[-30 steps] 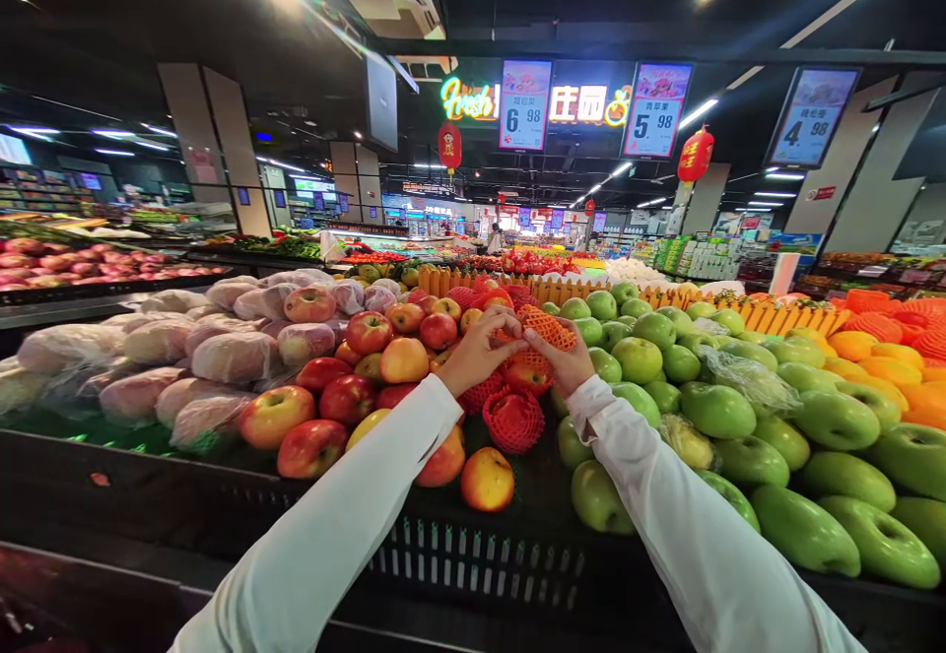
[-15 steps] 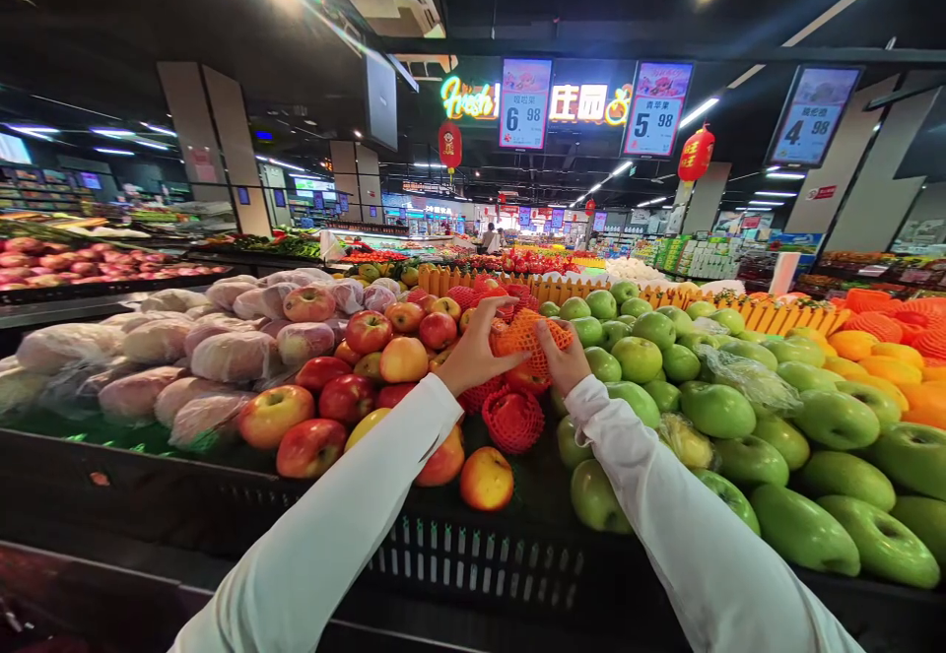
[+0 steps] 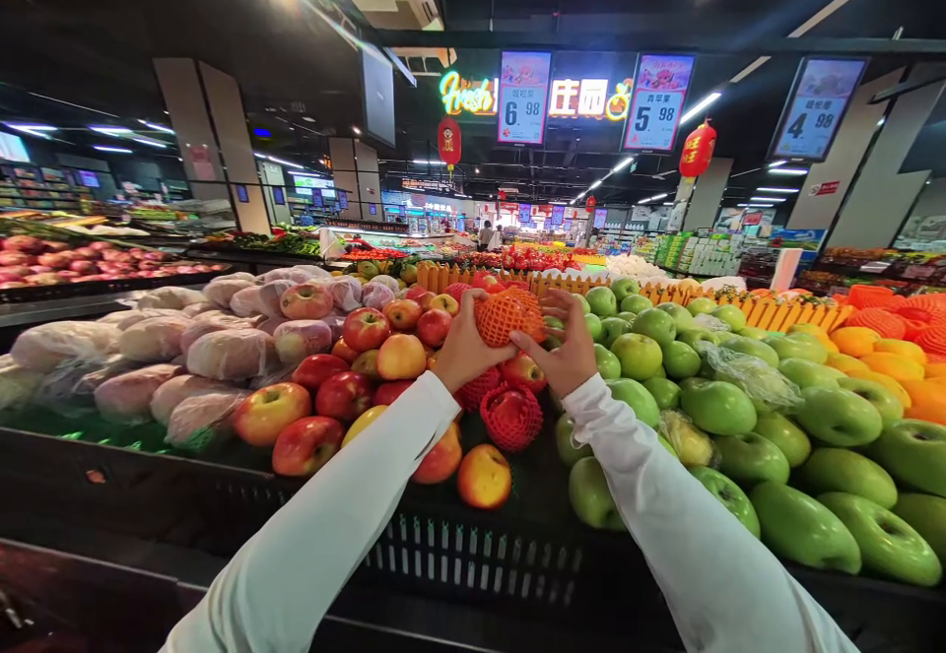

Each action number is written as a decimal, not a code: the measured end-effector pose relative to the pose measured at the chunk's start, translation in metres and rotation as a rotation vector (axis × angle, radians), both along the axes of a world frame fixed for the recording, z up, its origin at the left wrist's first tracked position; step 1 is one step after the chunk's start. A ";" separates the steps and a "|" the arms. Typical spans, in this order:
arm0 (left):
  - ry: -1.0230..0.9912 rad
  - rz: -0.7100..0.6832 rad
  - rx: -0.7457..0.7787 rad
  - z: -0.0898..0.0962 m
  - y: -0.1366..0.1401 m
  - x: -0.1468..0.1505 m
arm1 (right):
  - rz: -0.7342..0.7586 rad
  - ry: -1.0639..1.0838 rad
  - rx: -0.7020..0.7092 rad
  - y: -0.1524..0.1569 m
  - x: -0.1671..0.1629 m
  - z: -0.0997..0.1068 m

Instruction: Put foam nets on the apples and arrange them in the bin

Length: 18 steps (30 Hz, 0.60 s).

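Between my hands, above the display, is a round fruit in an orange foam net sleeve (image 3: 509, 316); the netting hides what kind of fruit it is. My left hand (image 3: 465, 346) grips its left side, thumb underneath. Curved around the right side is my right hand (image 3: 568, 346), its thumb against the bottom of the netting and its fingers spread at the edge. Just below lies an apple in a red foam net (image 3: 511, 417), and in front of that a bare red-yellow apple (image 3: 484, 477). More netted fruit is partly hidden behind my hands.
Loose red apples (image 3: 347, 395) pile up on the left, beside plastic-wrapped fruit (image 3: 229, 353). Green apples (image 3: 720, 409) fill the right, with oranges (image 3: 857, 343) beyond. A black slotted crate edge (image 3: 473, 564) runs along the front; a low yellow fence (image 3: 761, 314) stands behind.
The netted fruit has turned and shifted slightly left. My left hand has closed around its side, while my right hand has loosened from a pinch on the net and spread its fingers.
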State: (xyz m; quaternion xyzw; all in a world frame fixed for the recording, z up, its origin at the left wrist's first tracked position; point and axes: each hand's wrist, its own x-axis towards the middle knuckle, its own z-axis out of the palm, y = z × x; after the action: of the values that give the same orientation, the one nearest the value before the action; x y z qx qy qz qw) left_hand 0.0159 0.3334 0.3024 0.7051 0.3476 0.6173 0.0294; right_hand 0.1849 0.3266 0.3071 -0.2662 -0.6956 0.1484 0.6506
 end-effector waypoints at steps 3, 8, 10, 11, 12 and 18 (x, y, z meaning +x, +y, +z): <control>0.025 -0.095 0.039 0.001 -0.003 0.000 | -0.048 -0.013 0.046 -0.003 0.002 0.003; 0.240 -0.164 -0.032 0.005 -0.010 0.002 | 0.042 -0.139 -0.162 0.001 -0.001 -0.004; 0.291 -0.155 -0.061 0.009 -0.011 0.000 | -0.055 -0.118 -0.183 0.004 -0.001 -0.004; 0.318 -0.126 -0.080 0.012 -0.012 -0.002 | -0.106 -0.080 -0.181 0.005 0.001 -0.003; 0.351 -0.078 -0.111 0.015 -0.013 -0.005 | -0.154 -0.028 -0.186 0.007 0.003 -0.002; 0.765 -0.141 -0.605 0.030 -0.031 -0.015 | -0.303 0.330 -0.283 0.025 0.017 0.005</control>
State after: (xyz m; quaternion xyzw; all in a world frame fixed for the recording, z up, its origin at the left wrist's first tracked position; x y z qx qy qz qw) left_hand 0.0008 0.3025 0.3321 0.8629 0.4486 0.1822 0.1448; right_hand 0.2015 0.3515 0.3126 -0.4278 -0.5046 0.1863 0.7264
